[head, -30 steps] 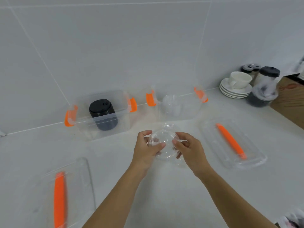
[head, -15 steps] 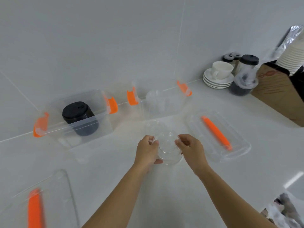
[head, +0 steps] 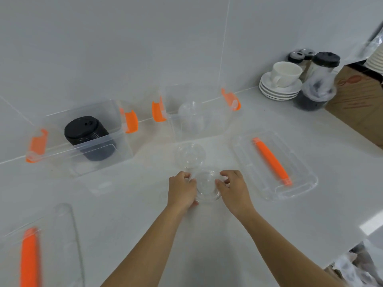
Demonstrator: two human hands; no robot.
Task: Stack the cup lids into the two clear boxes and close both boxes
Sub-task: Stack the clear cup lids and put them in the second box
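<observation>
A small stack of clear dome lids [head: 207, 186] sits on the white counter between my hands. My left hand [head: 181, 190] grips its left side with curled fingers, and my right hand [head: 233, 188] grips its right side. Just beyond them lies another clear dome lid [head: 190, 155]. The left clear box [head: 122, 139] with orange latches holds a stack of black lids [head: 88, 135]. The right clear box [head: 224, 121] holds a stack of clear lids [head: 191, 117]. One box cover [head: 298, 183] with an orange handle lies at the right, the other [head: 68, 241] at the lower left.
At the back right stand a white cup on stacked saucers [head: 280, 85], a bagged stack of black lids [head: 319, 83], two shaker jars [head: 300, 56] and a brown cardboard box [head: 360, 104]. The counter's edge runs along the lower right.
Both hands have lowered the clear lids from in front of the right box down onto the counter. The camera view has shifted right.
</observation>
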